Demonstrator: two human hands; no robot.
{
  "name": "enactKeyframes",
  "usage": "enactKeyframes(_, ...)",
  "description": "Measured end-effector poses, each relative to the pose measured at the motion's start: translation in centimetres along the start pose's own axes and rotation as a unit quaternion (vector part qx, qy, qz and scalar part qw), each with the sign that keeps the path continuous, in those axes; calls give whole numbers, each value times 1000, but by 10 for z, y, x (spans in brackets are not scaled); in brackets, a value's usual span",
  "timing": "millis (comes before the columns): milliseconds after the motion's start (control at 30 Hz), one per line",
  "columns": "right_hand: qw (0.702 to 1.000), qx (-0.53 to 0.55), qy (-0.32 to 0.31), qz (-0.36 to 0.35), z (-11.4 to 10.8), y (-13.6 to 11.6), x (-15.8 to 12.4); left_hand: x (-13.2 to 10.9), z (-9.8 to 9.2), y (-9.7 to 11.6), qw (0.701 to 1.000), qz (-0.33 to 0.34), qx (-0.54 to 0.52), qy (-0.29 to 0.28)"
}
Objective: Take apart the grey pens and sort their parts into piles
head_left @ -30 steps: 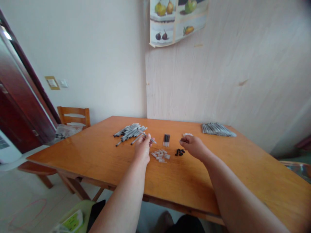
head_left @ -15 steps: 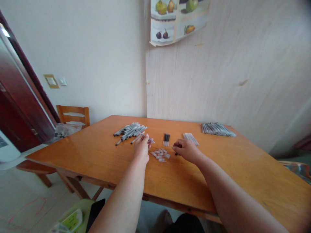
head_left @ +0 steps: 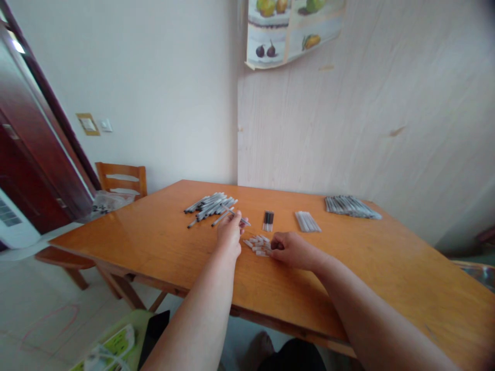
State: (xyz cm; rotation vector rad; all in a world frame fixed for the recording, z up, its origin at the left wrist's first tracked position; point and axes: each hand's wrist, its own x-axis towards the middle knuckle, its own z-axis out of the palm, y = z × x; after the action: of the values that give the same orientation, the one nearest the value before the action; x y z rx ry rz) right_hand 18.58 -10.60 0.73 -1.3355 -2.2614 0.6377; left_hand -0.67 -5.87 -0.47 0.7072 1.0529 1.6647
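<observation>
My left hand (head_left: pixel 229 234) is closed around a slim, pale pen (head_left: pixel 228 209), which slants up to the left out of the fingers. At the right edge of a small heap of clear-white pen caps (head_left: pixel 257 242), my right hand (head_left: pixel 297 251) has its fingers curled down and pinched together. Whatever lies between those fingertips is hidden. Beyond my left hand is a loose pile of grey pens with dark ends (head_left: pixel 212 204). A short row of dark-topped clear pieces (head_left: pixel 268 220) lies past the caps, and a row of whitish tubes (head_left: pixel 308 222) lies to its right.
A flat bundle of grey pens (head_left: pixel 351 207) rests at the far right of the wooden table (head_left: pixel 185 260). A wooden chair (head_left: pixel 122 178) with a plastic bag (head_left: pixel 110 201) stands at the left. A power strip (head_left: pixel 116 348) sits on a green stool below.
My right hand has moved from the small dark pieces beside the cap heap to the heap's right edge. My left hand still holds the pen. The view has shifted slightly.
</observation>
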Motion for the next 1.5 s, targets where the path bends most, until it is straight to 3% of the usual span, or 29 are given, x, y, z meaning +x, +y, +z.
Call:
enactKeyframes(233,1000,9,19,-4,-3,0,1,-4,1,1,999,30,25,-16)
enactKeyframes(400,994,19,108,-6,-6,-7,4,-7,4,-1,983,151,98,-35)
enactKeyframes(500,984,101,145,23,-6,-10,5,-11,6,-1,966,212,136,-56)
enactKeyframes(600,956,249,141,57,-5,-16,4,-19,8,1,953,248,162,-70)
enactKeyframes(733,901,412,112,75,-7,-23,2,-28,8,3,905,322,247,-125)
enactKeyframes(900,862,488,91,104,-8,-24,3,-31,6,0,823,394,374,-166)
enactKeyframes(967,860,491,90,109,-7,-23,3,-31,7,0,815,401,381,-172)
enactKeyframes(1033,859,490,96,115,-7,-22,4,-32,8,-1,826,407,356,-158)
enactKeyframes(1133,849,502,113,120,-7,-22,5,-33,12,-2,877,381,277,-92)
enactKeyframes(1200,841,516,114,116,-7,-23,5,-34,15,-2,918,317,224,-77)
enactKeyframes(1300,838,525,101,110,-4,-23,5,-34,17,-2,962,164,148,-163)
enactKeyframes(1367,839,524,93,110,-1,-24,5,-34,17,-1,965,74,92,-234)
enactKeyframes(1500,837,531,64,112,2,-27,6,-31,15,2,965,-3,-3,-264)
